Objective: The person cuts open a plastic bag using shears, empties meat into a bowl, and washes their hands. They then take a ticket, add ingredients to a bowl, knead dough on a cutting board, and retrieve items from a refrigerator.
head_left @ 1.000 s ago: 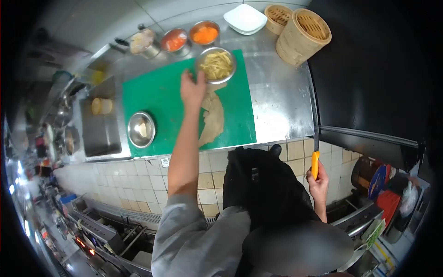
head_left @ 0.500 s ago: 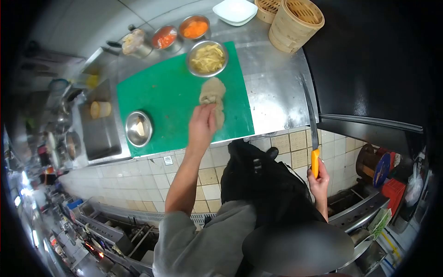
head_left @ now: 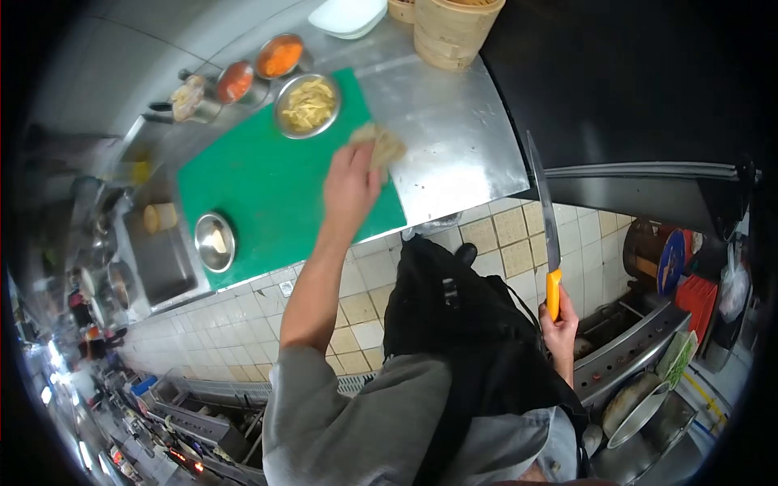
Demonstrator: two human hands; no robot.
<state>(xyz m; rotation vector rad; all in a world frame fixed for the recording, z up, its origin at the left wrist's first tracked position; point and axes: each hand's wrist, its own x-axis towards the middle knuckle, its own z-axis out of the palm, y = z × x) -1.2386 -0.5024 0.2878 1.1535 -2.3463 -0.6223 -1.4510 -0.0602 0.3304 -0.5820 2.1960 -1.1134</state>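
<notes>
My left hand (head_left: 350,190) is closed on a beige cloth (head_left: 387,149), which is slightly blurred and lies over the right edge of the green cutting board (head_left: 267,194), partly on the bare steel. Out to the right, my right hand (head_left: 561,330) grips the yellow handle of a long knife (head_left: 544,206), its blade pointing away from me. A metal bowl of pale yellow strips (head_left: 309,106) stands at the board's far side. On the board's near left corner sits a small metal bowl (head_left: 211,257) with a pale piece inside.
Metal containers of red pieces (head_left: 236,82) and orange pieces (head_left: 283,58) stand behind the board. White dishes (head_left: 348,16) and a bamboo steamer (head_left: 454,36) are at the back of the steel counter (head_left: 454,130). A sink (head_left: 166,259) lies left.
My left hand has drawn the cloth rightwards across the board to its right edge. The view has shifted, moving the counter left in the picture. My right hand still holds the knife.
</notes>
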